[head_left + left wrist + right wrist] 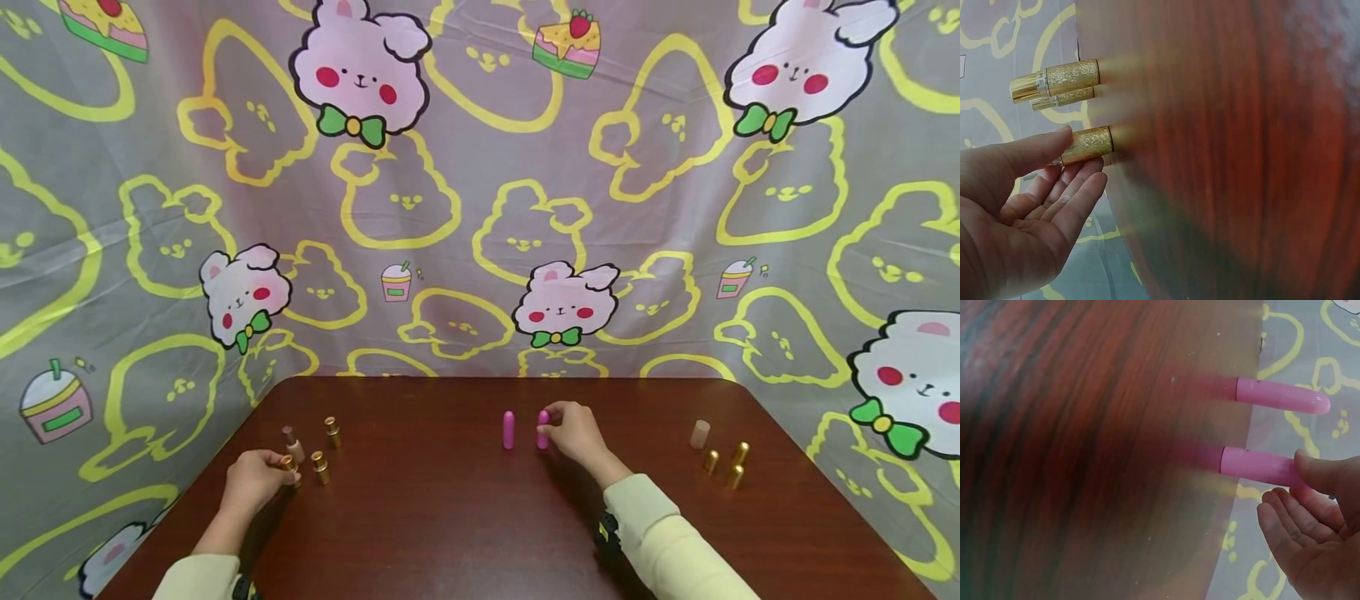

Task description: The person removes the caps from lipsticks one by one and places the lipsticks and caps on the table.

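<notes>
On the left of the table my left hand (251,479) pinches a gold lipstick tube (1089,145) near its upper end, thumb against fingers. Its speckled gold base stands upright on the wood. Two similar gold tubes (320,468) (332,432) stand close by, and a pale tube with a brownish top (293,445) is just behind the hand. Toward the middle, my right hand (577,433) pinches the upper part of a slim pink lipstick tube (1254,465), which stands upright. A matching pink tube (508,430) with a rounded tip stands to its left, untouched.
At the right side of the dark wooden table (420,517) stand a pale beige cap (700,434) and several small gold caps, one of them the gold cap (736,477) in front. A patterned curtain (465,208) hangs behind and along both sides.
</notes>
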Available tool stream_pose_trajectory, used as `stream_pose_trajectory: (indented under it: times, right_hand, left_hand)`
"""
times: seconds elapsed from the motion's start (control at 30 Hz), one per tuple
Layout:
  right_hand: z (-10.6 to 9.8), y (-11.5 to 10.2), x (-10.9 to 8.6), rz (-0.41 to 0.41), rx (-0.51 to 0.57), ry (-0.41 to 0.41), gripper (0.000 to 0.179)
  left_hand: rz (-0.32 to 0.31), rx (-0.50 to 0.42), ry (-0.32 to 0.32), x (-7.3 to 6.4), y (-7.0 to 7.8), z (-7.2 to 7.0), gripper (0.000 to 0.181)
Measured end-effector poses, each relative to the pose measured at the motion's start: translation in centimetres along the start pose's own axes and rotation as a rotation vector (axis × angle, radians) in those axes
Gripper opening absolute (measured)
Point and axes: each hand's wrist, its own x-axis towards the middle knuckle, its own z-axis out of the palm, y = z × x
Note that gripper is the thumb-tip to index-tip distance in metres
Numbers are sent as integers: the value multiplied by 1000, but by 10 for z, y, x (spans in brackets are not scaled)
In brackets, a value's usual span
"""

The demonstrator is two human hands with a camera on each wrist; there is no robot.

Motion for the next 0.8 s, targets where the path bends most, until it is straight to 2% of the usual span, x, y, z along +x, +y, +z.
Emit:
stream_pose_trajectory:
  times: [0.27,0.57,0.8]
  right_hand:
    - [6,1,1,25,8,-17,9]
    - [3,-3,-1,38,7,-28,9]
    - [-7,-6,-4,-9,-4,-8,11]
  left_hand:
    - [2,1,-19,-2,-1,-1,18]
    - [23,12,-7,-1,-1,0,23]
    - [9,10,-13,0,-1,0,23]
